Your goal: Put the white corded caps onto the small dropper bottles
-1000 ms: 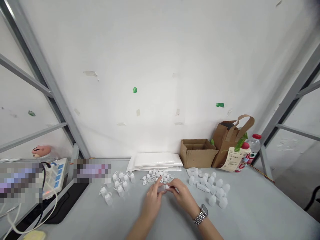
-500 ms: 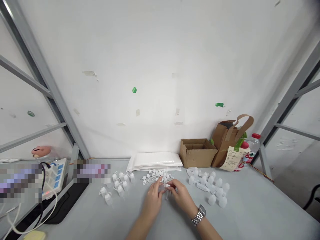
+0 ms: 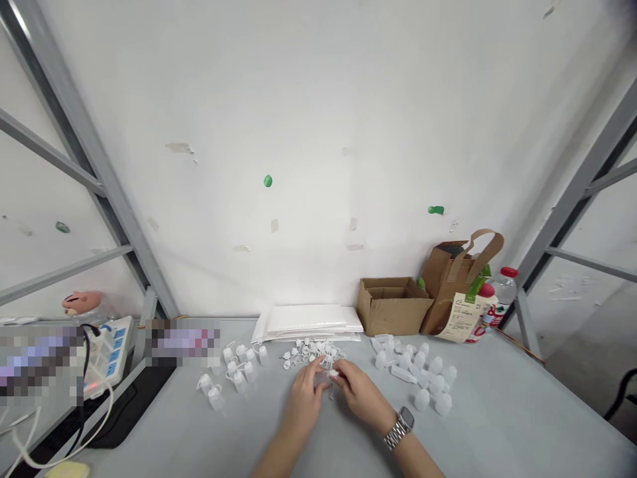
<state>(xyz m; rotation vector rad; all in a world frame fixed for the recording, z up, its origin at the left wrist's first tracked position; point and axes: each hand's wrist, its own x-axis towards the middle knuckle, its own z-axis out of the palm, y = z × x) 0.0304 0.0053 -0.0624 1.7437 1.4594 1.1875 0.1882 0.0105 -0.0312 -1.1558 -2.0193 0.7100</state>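
Observation:
Between the fingers of my left hand (image 3: pixel 304 395) lies a small translucent plastic bottle (image 3: pixel 322 378), tilted on its side with its mouth to the right. My right hand (image 3: pixel 359 392) pinches a white cap (image 3: pixel 334 374) at that mouth; a thin strap dangles below it. Whether the cap is fully seated is hidden by the fingers. Just beyond my hands spreads a pile of loose white caps with straps (image 3: pixel 311 350). Several capped bottles (image 3: pixel 239 380) stand to the left. To the right, several uncapped translucent bottles (image 3: pixel 436 383) stand or lie in a group.
White padded envelopes (image 3: pixel 311 320) lie against the wall, beside an open cardboard box (image 3: pixel 397 312). A brown paper bag (image 3: pixel 448 285) and a red-capped bottle (image 3: pixel 505 285) stand at back right. On the left are a power strip (image 3: pixel 112 355) with cables and a black mat (image 3: pixel 132 405).
My right fingers have shifted slightly around the cap, and more of the bottle in my left hand now shows. Things on the table stay where they were.

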